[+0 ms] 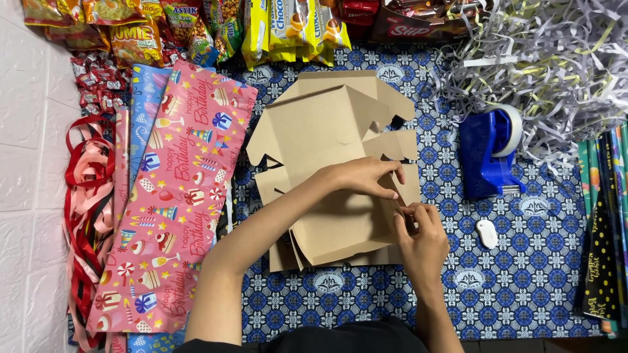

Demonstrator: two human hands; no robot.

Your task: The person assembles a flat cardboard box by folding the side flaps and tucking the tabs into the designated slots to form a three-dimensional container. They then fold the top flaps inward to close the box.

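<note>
a brown cardboard box (327, 163), flat in part and half folded, is laid at the middle of a blue patterned cloth (523, 287), with its flaps spread toward the top and right. the left hand (366, 178) is laid across the box's right part, fingers bent and pressed on a flap near the right edge. the right hand (422, 238) is set just below it, its fingertips pinched together on the edge of the same side flap. both hands are thus closed on cardboard, the left pressing, the right pinching. just right of the box a blue tape dispenser (487, 153) is stood on the cloth, and a small white object (487, 233) is seen below it, near the right hand. shredded paper (556, 59) in grey and white is heaped at the top right. rolls of dark wrapping paper (605, 222) are laid along the right edge. left of the box a pink gift wrap sheet (176, 196) is spread over a blue sheet (147, 85), and red and pink ribbons (85, 216) are piled beside them at the cloth's left. snack packets (196, 26) are lined along the top.
</note>
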